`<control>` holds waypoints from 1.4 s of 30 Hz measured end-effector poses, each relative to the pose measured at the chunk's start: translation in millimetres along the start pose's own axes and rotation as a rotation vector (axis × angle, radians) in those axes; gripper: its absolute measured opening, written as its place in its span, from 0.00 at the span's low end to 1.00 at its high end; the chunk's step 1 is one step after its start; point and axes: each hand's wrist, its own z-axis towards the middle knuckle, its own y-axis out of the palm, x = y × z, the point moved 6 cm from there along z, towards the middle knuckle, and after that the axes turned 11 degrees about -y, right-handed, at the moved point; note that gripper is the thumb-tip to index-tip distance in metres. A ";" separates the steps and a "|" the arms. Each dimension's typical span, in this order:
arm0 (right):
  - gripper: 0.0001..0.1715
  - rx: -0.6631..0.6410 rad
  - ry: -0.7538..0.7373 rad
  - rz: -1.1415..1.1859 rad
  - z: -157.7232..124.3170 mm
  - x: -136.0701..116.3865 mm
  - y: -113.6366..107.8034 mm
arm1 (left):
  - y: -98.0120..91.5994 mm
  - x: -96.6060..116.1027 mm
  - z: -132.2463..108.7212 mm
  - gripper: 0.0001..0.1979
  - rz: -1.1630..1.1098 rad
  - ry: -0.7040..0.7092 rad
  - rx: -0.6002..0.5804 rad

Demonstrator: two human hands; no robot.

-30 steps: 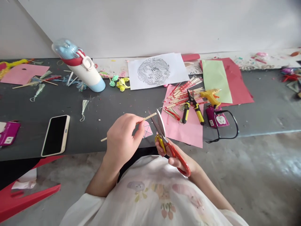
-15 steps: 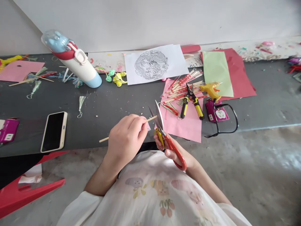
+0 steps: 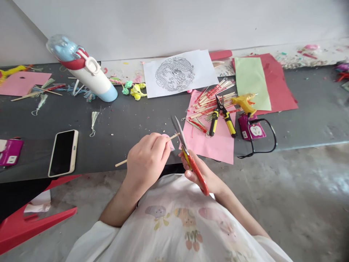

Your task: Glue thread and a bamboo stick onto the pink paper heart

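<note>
My left hand [image 3: 148, 157] is closed around a thin wooden stick [image 3: 120, 163], whose two ends poke out on either side of the fist. The stick's right tip lies at the blades of a pair of scissors [image 3: 196, 169] with red and yellow handles. My right hand [image 3: 203, 174] grips those handles, and the blades point away from me, slightly apart. A small bit of pink paper [image 3: 171, 144] shows beside the left fingers, mostly hidden. To the right, a pink sheet [image 3: 218, 149] bears several red-and-wood sticks [image 3: 212, 100] and black-and-yellow pliers [image 3: 222, 116].
A yellow glue gun [image 3: 245, 103] with a black cord rests by a purple box [image 3: 252, 131]. Green paper [image 3: 252, 83] overlaps red paper [image 3: 282, 87]. A dragon drawing [image 3: 201, 71], water bottle [image 3: 94, 78], tassel [image 3: 93, 123] and phone [image 3: 63, 153] are on the grey table [image 3: 131, 120].
The scissor blades have moved closer together and swung slightly left around the stick's tip. My right hand has shifted a little left; my left hand has barely moved.
</note>
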 end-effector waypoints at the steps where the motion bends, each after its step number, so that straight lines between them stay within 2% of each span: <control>1: 0.41 -0.008 0.000 0.001 0.3 -0.5 0.0 | 0.5 -0.1 -0.2 0.03 0.004 0.000 -0.001; 6: 0.33 -0.015 0.038 -0.029 2.9 -5.7 -1.8 | 4.4 -0.8 -0.5 0.04 0.006 0.011 -0.015; 12: 0.22 0.058 0.186 -0.238 4.8 -6.5 -8.2 | 8.9 -2.4 -1.1 0.04 -0.005 0.042 -0.039; 18: 0.18 0.090 0.205 -0.395 6.2 -4.8 -9.5 | 11.8 -4.2 -2.6 0.04 -0.031 0.031 -0.037; 28: 0.19 0.124 0.199 -0.401 6.0 -1.4 -6.7 | 13.0 -1.6 -5.4 0.02 0.067 0.052 -0.015; 33: 0.19 0.105 0.171 -0.249 6.1 -2.2 -5.6 | 15.1 -6.4 -5.9 0.02 0.055 0.045 -0.042; 38: 0.28 -0.010 0.043 0.029 3.4 -4.1 -0.3 | 11.4 -7.3 -3.9 0.04 -0.004 0.025 -0.037; 42: 0.30 -0.048 -0.008 0.091 -1.8 1.2 0.4 | 7.2 -4.2 -3.1 0.04 0.006 0.043 -0.015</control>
